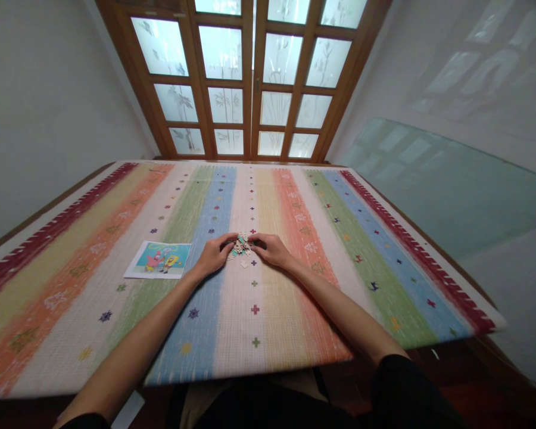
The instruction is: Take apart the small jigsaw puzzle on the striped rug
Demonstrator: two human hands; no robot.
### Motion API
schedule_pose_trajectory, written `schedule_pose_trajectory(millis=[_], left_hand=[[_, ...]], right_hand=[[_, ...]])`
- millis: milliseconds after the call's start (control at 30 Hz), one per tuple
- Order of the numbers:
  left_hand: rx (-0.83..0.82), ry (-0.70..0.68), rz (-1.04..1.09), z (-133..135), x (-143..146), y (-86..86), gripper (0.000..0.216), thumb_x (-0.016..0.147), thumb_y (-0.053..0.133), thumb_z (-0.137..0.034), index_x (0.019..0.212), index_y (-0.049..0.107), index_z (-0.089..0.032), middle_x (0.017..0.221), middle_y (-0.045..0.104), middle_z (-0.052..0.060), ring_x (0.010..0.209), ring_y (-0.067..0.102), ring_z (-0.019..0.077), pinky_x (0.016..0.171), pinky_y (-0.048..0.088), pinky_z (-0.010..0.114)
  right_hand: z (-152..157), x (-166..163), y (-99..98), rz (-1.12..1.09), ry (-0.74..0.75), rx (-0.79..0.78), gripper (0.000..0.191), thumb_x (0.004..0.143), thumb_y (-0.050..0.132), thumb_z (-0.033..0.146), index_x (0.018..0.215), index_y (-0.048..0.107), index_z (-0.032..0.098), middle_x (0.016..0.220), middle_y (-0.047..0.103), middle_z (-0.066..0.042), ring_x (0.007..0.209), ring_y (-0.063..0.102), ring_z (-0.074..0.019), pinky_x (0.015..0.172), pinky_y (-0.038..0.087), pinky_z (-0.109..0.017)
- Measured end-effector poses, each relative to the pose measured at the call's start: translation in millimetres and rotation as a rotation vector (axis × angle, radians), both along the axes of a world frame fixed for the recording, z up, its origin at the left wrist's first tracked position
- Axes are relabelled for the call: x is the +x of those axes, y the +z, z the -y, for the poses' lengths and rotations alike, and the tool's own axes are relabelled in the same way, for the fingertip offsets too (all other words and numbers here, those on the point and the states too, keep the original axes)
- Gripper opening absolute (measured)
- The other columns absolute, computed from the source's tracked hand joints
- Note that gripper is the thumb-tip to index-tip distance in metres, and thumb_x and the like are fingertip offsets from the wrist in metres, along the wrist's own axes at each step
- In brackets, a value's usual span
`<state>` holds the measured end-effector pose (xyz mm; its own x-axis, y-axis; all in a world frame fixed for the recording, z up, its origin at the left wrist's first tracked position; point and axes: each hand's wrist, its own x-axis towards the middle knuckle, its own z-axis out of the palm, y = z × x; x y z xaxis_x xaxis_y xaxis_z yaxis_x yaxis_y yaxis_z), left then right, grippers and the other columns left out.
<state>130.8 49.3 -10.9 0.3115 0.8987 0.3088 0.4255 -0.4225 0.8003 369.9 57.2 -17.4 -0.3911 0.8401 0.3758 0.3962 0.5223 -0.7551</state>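
Two hands rest on the striped mat (116, 310) that covers the surface, the left hand (213, 255) and right hand (272, 249) cupped at either side of a small heap of puzzle pieces (242, 245). Fingers of both curl inward and touch the heap's edges; whether any single piece is pinched I cannot tell, the pieces being too small. My judgement is that the loose pieces could scatter or slide apart if the hands press in too hard, and one lying just below the heap, apart from the rest, might be overlooked. A cartoon reference picture (159, 260) lies flat near the left hand, well clear of the pieces. The heap sits between the two hands, on the pale stripe near the mat's middle, in front of the wooden-framed glass doors (250, 77)
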Motion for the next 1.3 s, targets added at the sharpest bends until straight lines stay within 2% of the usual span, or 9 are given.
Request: schedule_pose_trajectory(millis=[133, 300, 400, 500, 600, 733, 1000, 1133, 1300], left_hand=[[-0.044, 0.065, 0.12, -6, 5, 1.4, 0.045, 0.098, 0.051, -0.047, 0.129, 0.066, -0.017, 0.126, 0.074, 0.012, 0.117, 0.07, 0.0277, 0.106, 0.053, 0.047], [-0.149, 0.048, 0.26, -9, 5, 7.2, 0.066, 0.098, 0.047, -0.066, 0.133, 0.063, -0.013, 0.131, 0.071, 0.017, 0.123, 0.067, 0.0312, 0.111, 0.048, 0.049], [-0.097, 0.089, 0.158, -6, -6, 12.1, 0.064, 0.1, 0.042, -0.063, 0.131, 0.065, -0.013, 0.13, 0.071, 0.017, 0.127, 0.064, 0.0318, 0.115, 0.043, 0.05], [-0.026, 0.119, -0.048, 3, -22, 16.2, 0.057, 0.096, 0.051, -0.058, 0.13, 0.067, -0.014, 0.128, 0.071, 0.017, 0.118, 0.067, 0.0322, 0.108, 0.049, 0.048], [0.042, 0.071, -0.274, 17, -34, 18.4, 0.053, 0.086, 0.066, -0.052, 0.124, 0.07, -0.016, 0.12, 0.072, 0.015, 0.107, 0.068, 0.0317, 0.1, 0.052, 0.047], [0.021, 0.026, -0.386, 28, -38, 19.4, 0.046, 0.084, 0.069, -0.041, 0.124, 0.07, -0.018, 0.108, 0.073, 0.011, 0.098, 0.068, 0.0291, 0.095, 0.053, 0.046], [-0.039, -0.039, -0.253, 26, -29, 20.7, 0.048, 0.085, 0.062, -0.028, 0.132, 0.065, -0.017, 0.099, 0.074, 0.007, 0.084, 0.068, 0.0226, 0.084, 0.057, 0.038], [-0.032, -0.049, -0.151, 21, -26, 21.4, 0.043, 0.084, 0.062, -0.027, 0.126, 0.068, -0.018, 0.101, 0.073, 0.006, 0.086, 0.068, 0.0213, 0.083, 0.057, 0.037], [-0.007, -0.009, -0.118, 13, -22, 20.7, 0.032, 0.086, 0.061, -0.031, 0.112, 0.076, -0.019, 0.097, 0.071, 0.007, 0.085, 0.066, 0.0214, 0.084, 0.056, 0.038]], right_hand=[[-3, -9, 0.5, -0.058, -0.036, -0.007, 0.024, 0.089, 0.07, 0.025, 0.112, 0.075, 0.021, 0.104, 0.079, -0.008, 0.093, 0.075, -0.0233, 0.089, 0.059, -0.039], [-2, -10, 3.7, -0.075, -0.019, -0.012, 0.025, 0.094, 0.066, 0.032, 0.116, 0.074, 0.022, 0.111, 0.079, -0.009, 0.099, 0.076, -0.0243, 0.092, 0.059, -0.041], [-1, 0, 6.5, -0.003, 0.035, 0.045, 0.026, 0.095, 0.066, 0.033, 0.118, 0.075, 0.025, 0.121, 0.077, -0.009, 0.112, 0.072, -0.0272, 0.102, 0.055, -0.046], [-1, 13, 7.6, 0.11, 0.087, 0.117, 0.029, 0.096, 0.066, 0.033, 0.122, 0.074, 0.024, 0.131, 0.072, -0.012, 0.126, 0.065, -0.0281, 0.11, 0.049, -0.051], [-1, 22, 5.7, 0.198, 0.105, 0.153, 0.037, 0.095, 0.067, 0.036, 0.129, 0.07, 0.021, 0.137, 0.068, -0.015, 0.132, 0.06, -0.0286, 0.113, 0.046, -0.052], [-1, 18, -0.7, 0.23, 0.153, 0.152, 0.045, 0.093, 0.07, 0.035, 0.136, 0.066, 0.021, 0.144, 0.063, -0.015, 0.139, 0.054, -0.0297, 0.117, 0.041, -0.054], [0, -1, -3.9, 0.164, 0.148, 0.106, 0.036, 0.09, 0.069, 0.021, 0.126, 0.071, 0.022, 0.127, 0.074, -0.011, 0.12, 0.067, -0.0266, 0.105, 0.051, -0.044], [3, -7, -1.6, 0.111, 0.117, 0.098, 0.031, 0.089, 0.067, 0.017, 0.118, 0.074, 0.022, 0.115, 0.077, -0.008, 0.105, 0.072, -0.0237, 0.094, 0.054, -0.039], [3, -16, -1.4, 0.06, 0.095, 0.121, 0.027, 0.089, 0.066, 0.017, 0.113, 0.075, 0.022, 0.109, 0.078, -0.008, 0.101, 0.072, -0.0234, 0.093, 0.054, -0.039]])
